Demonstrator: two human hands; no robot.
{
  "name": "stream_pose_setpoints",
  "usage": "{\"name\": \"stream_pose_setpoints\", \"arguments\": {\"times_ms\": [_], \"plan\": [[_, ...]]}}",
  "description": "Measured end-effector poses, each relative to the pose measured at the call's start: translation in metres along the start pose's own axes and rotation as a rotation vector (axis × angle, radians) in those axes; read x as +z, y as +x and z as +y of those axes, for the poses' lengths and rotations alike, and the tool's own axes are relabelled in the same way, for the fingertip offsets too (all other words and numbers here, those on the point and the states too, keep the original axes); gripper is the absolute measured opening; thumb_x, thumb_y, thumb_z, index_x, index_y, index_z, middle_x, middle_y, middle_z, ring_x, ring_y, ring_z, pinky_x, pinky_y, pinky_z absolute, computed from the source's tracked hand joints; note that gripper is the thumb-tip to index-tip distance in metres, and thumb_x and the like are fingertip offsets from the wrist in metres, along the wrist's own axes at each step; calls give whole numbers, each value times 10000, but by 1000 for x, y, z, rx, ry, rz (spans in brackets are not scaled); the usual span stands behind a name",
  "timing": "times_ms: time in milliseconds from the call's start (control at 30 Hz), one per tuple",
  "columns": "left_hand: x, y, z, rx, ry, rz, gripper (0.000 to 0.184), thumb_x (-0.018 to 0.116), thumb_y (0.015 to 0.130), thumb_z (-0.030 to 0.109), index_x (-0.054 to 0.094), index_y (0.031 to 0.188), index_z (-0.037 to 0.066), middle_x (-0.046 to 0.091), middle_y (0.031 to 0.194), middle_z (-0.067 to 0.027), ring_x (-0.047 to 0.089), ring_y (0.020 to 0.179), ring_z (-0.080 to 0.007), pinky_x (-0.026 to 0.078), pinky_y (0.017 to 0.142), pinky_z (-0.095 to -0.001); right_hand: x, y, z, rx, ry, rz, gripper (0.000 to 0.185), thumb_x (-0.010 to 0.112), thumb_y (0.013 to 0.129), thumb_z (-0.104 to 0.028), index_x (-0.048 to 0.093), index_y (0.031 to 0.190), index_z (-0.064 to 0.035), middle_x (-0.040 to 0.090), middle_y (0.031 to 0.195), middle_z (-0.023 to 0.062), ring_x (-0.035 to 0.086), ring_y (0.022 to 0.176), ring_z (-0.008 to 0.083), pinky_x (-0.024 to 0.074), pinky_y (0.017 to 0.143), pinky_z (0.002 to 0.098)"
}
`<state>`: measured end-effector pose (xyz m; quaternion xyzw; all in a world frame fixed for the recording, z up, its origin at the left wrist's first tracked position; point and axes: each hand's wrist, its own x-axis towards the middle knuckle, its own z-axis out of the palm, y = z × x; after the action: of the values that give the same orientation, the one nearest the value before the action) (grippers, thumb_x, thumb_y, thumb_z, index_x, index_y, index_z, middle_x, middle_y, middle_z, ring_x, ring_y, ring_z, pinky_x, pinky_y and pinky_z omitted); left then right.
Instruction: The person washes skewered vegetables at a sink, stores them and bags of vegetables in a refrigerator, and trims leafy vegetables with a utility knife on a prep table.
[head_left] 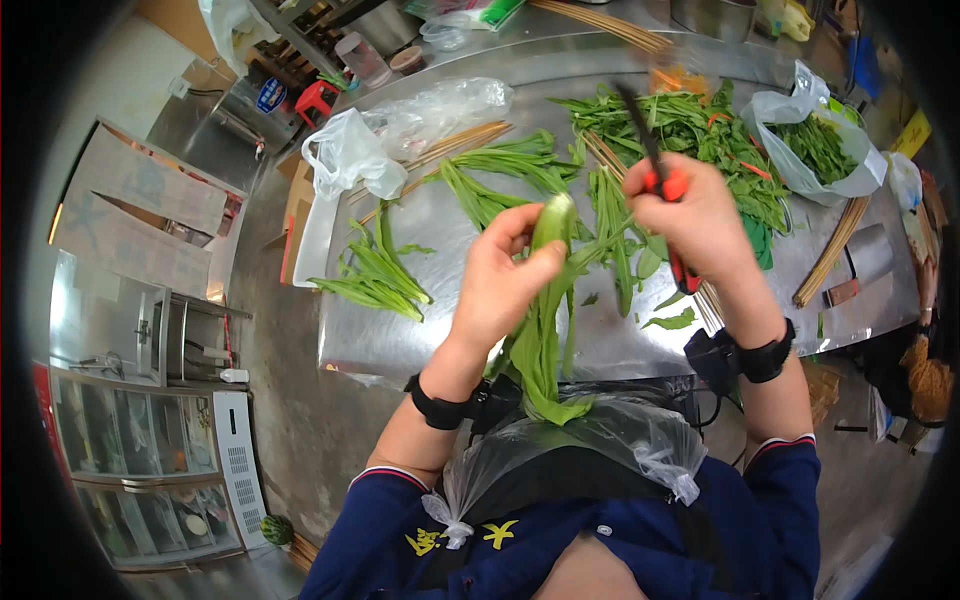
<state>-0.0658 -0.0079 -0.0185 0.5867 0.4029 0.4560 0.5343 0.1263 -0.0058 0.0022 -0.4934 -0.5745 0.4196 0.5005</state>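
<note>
My left hand (508,272) is closed around the stem of a leafy green stalk (548,320), its pale cut end up and its leaves hanging toward my lap. In my right hand (695,215) is a knife (645,130) with a red and black handle, its dark blade pointing up and away, slightly blurred. A thin leaf strip stretches from the stalk toward my right hand; whether my right fingers touch it cannot be made out. Beyond my hands lie loose green leaves (500,175) and a large pile of greens (700,140) on the metal table (400,345).
Wooden skewers (835,250) lie at the right, and others (610,25) at the far edge. A bag of greens (865,175) stands back right, a cleaver (868,258) below it. White plastic bags (355,150) and a green bunch (375,275) are on the left.
</note>
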Motion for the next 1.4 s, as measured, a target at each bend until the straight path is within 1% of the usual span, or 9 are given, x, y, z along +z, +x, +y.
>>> {"name": "stream_pose_setpoints", "arguments": {"times_ms": [300,433,467,567,767,867,1033,1300,1400], "plan": [[-63,26,-15,-207,-650,-146,372,482,862,148,439,1184,-33,555,1055,-150,530,1006,-275,398,923,-419,-105,12,-29,-146,272,289,217,594,747,-83,581,951,-13,537,762,-9,451,597,20,361,521,162],[-66,24,-16,-250,-786,-146,326,466,875,159,459,1153,-11,544,1054,-152,518,1014,-273,391,930,-466,-103,31,-5,-176,-498,350,284,624,734,-104,608,1008,-34,576,877,29,505,671,95,429,633,220],[-64,25,-16,-252,-794,-172,310,461,879,161,463,1144,-2,539,1057,-151,515,1015,-274,391,929,-478,-101,40,23,-537,-810,476,304,636,713,-102,617,1013,-60,572,865,39,506,700,127,435,689,249],[-53,22,-10,-251,-810,-218,261,446,888,143,472,1097,-11,549,1022,-153,534,989,-275,440,881,-456,-34,14,1,-63,-464,219,223,631,716,-53,620,938,-45,614,825,30,550,757,77,442,702,218],[-29,14,-1,-232,-628,-226,335,495,870,95,435,1189,13,527,1097,-122,512,1035,-223,424,901,-437,47,5,2,-87,128,-34,232,680,711,-115,589,902,-19,594,704,15,543,637,67,451,588,217],[-24,11,1,-146,-470,-159,354,548,842,55,446,1179,12,535,1086,-80,514,1020,-162,424,879,-307,52,12,0,-153,-90,36,269,691,689,-159,604,906,-26,590,671,32,540,607,83,450,569,242],[-29,12,-6,-160,-377,-155,346,551,842,65,452,1168,1,548,1053,-81,531,971,-148,438,850,-303,47,22,9,-153,-190,-1,281,673,702,-227,630,889,-22,603,641,48,550,591,116,448,569,271],[-28,11,-11,-274,-622,-284,328,508,870,101,450,1175,-5,553,1059,-148,553,978,-250,468,839,-463,38,28,13,91,105,-38,164,627,760,-172,618,800,-13,590,615,57,554,528,125,449,533,254],[-26,9,-4,-213,-621,-215,322,499,876,98,453,1179,1,555,1056,-145,561,965,-254,470,835,-465,35,10,11,-369,-503,199,80,614,730,-107,598,788,-55,565,667,90,552,581,248,445,528,306]]}}
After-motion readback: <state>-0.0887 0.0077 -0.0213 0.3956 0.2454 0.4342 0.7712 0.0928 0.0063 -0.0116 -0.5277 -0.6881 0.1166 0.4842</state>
